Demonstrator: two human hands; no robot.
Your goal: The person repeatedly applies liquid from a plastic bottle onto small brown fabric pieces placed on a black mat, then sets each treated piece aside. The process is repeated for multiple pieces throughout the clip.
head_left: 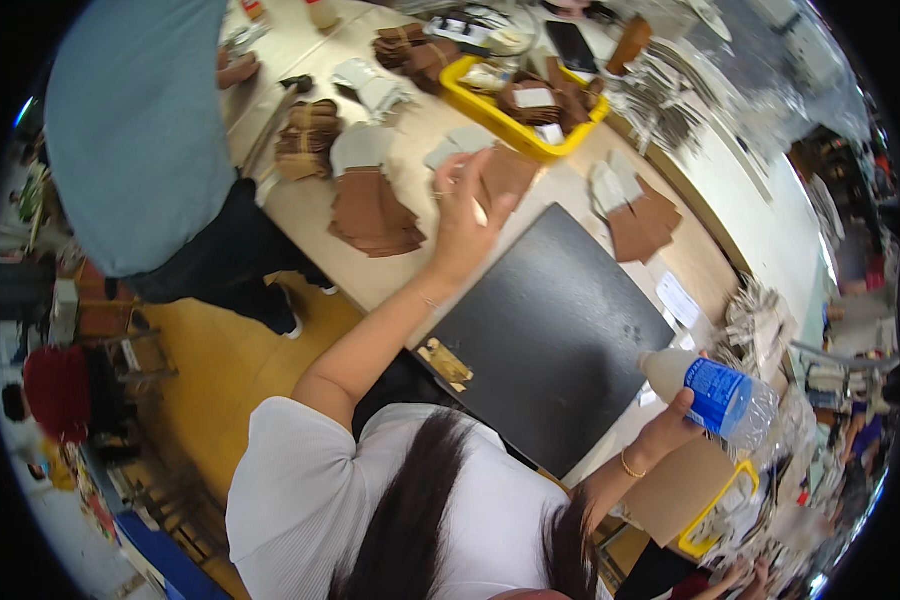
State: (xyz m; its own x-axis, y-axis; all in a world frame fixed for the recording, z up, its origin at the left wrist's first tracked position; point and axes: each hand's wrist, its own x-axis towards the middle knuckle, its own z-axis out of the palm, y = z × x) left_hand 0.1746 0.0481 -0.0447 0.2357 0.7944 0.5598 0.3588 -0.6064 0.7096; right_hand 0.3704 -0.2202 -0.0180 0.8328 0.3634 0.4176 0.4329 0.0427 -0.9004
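Note:
My right hand (667, 432) is closed around a clear plastic bottle (712, 394) with a blue label, tilted on its side above the right edge of a black board (555, 335). The bottle's narrower end looks whitish and points left. My left hand (467, 212) is past the board's far edge, with its fingers curled. A small pale thing (480, 214) shows at its fingers; its kind is unclear. Right beside those fingers lies a stack of brown flat pieces (508, 176) with grey pieces (460, 146) at its far left.
Fanned brown pieces (373, 212) and a tied brown bundle (307, 140) lie left. A yellow basket (530, 143) of brown pieces stands at the back. More brown pieces (642, 222) lie right of the board. A person in grey-blue (140, 140) stands at the table's left.

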